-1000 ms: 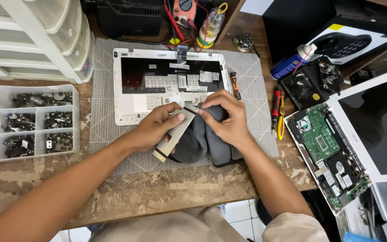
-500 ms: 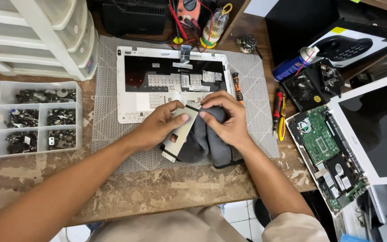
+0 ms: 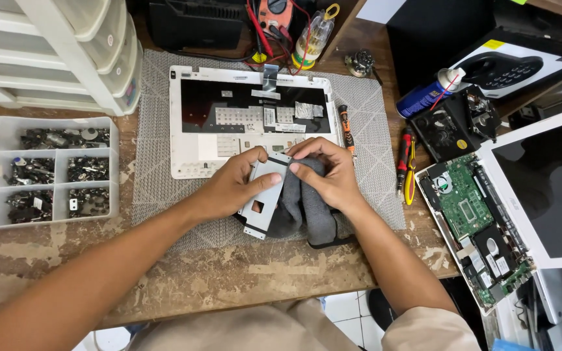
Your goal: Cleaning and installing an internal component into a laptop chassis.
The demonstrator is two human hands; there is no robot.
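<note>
left hand [image 3: 232, 188] is closed on a flat grey metal plate [image 3: 265, 195], thumb on its top face, fingers curled under the left edge, tilting it up off the mat. right hand [image 3: 326, 175] is closed on a bunched dark grey cloth [image 3: 307, 211], fingertips pressing the cloth against the plate's upper right corner. plate and cloth touch; the cloth spills under and to the right of the plate.

progress, judged from the layout: teardown looks done. the white laptop case [image 3: 190, 123] is open and stripped, just beyond the plate and partly hidden by both hands. wiping of the plate looks under way; the visible face shows a cutout and some holes, and i cannot tell how clean it is. nothing looks put back together yet.

relative to the plate: grey woven mat [image 3: 157, 169] under it and the case. compartment tray of small dark parts [image 3: 47, 169] well to the left, white drawer unit [image 3: 53, 45] beyond that. orange-handled screwdriver [image 3: 345, 123] just beyond the right hand, red and yellow tools [image 3: 406, 162] further right. green circuit board [image 3: 466, 205] well to the right, blue spray can [image 3: 427, 94] beyond it, white screen panel [image 3: 551, 185] at the far right edge. worn wooden bench [image 3: 229, 273] nearer the person than the plate.
</note>
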